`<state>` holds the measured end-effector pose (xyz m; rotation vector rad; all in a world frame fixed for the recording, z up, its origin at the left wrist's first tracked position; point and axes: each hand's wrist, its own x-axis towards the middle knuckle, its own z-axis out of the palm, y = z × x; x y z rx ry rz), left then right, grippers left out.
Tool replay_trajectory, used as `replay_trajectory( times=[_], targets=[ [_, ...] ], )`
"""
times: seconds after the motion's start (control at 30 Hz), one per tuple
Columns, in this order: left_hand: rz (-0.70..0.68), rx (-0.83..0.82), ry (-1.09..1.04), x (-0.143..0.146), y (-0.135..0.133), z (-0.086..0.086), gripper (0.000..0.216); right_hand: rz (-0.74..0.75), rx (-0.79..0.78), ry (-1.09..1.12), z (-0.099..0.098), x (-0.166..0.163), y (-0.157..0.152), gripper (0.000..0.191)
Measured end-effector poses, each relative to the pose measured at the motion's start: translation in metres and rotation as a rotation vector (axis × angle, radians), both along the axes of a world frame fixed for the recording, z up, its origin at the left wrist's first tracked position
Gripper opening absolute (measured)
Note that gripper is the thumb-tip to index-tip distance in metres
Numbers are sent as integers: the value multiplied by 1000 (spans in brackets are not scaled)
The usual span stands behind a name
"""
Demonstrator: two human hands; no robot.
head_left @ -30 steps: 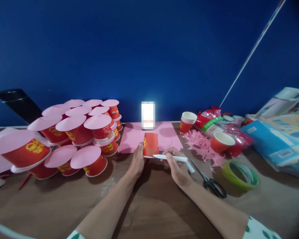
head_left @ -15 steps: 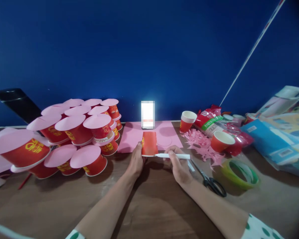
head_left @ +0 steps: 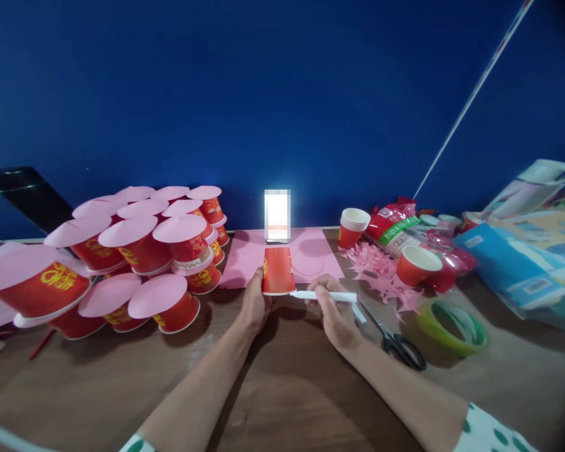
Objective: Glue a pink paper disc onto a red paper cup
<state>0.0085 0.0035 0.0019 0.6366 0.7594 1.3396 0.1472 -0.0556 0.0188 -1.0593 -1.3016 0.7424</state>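
A red paper cup (head_left: 277, 271) with yellow lettering is upside down in my left hand (head_left: 254, 306), whose fingers wrap its left side. My right hand (head_left: 334, 314) pinches a white marker pen (head_left: 327, 295), held level with its tip at the lower right rim of the cup. Behind the cup lies a pink paper sheet (head_left: 238, 257) with a round outline on it. A pair of scissors (head_left: 400, 348) with black handles rests just right of my right hand. A small white piece (head_left: 359, 313), perhaps the pen's cap, shows beside that hand.
Several upturned red cups (head_left: 169, 311) topped with pink paper discs (head_left: 155, 295) are stacked at the left. To the right are nested cups (head_left: 353, 226), pink scraps (head_left: 376, 270), a single cup (head_left: 419, 266), a tape roll (head_left: 452, 328) and a blue package (head_left: 508, 267). A lit phone (head_left: 277, 216) stands against the wall.
The cup has turned slightly in my left hand and sits a little further left in view. The pen remains at its rim. The whole view has shifted slightly.
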Motion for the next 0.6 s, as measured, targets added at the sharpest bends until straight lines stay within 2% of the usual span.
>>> replay_trajectory(
  times=[0.13, 0.6],
  targets=[
    [-27, -20, -19, 1, 0, -1, 42, -11, -4, -5, 0, 0, 0, 24],
    [-16, -17, -6, 1, 1, -4, 43, -44, -14, 10, -2, 0, 0, 20]
  ],
)
